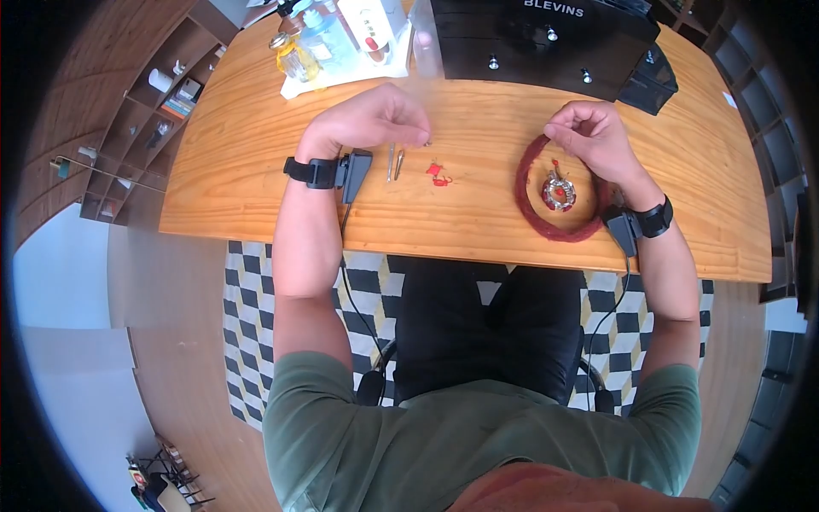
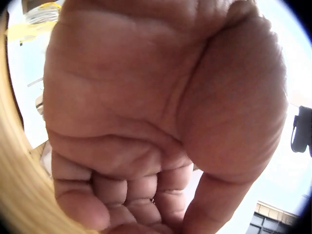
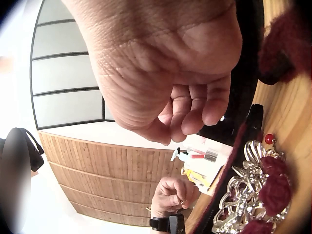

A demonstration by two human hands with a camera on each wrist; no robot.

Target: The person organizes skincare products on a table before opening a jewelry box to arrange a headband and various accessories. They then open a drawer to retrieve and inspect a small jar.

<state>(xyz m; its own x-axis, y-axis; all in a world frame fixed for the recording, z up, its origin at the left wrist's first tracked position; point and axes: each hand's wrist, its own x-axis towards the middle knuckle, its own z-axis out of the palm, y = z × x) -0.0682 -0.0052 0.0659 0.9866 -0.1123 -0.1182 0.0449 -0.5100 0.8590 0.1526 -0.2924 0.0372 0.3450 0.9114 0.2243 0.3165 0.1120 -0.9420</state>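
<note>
My left hand is held over the table's middle, thumb and index fingertips pinching a tiny gold-coloured piece; its exact kind I cannot tell. In the left wrist view the palm hides most of the grip. Below it lie two slim metal tools and small red pieces. My right hand has curled fingers with thumb and index tip together, overlapping the upper edge of a fuzzy dark red ring. Nothing shows between those fingers. Inside the ring sits a silver ornament with red petals and a red bead.
A black case marked BLEVINS, with silver knobs, stands at the table's back. Left of it, bottles and a yellow-wrapped jar sit on a white tray. Black cables trail from both wrist cameras over the front edge.
</note>
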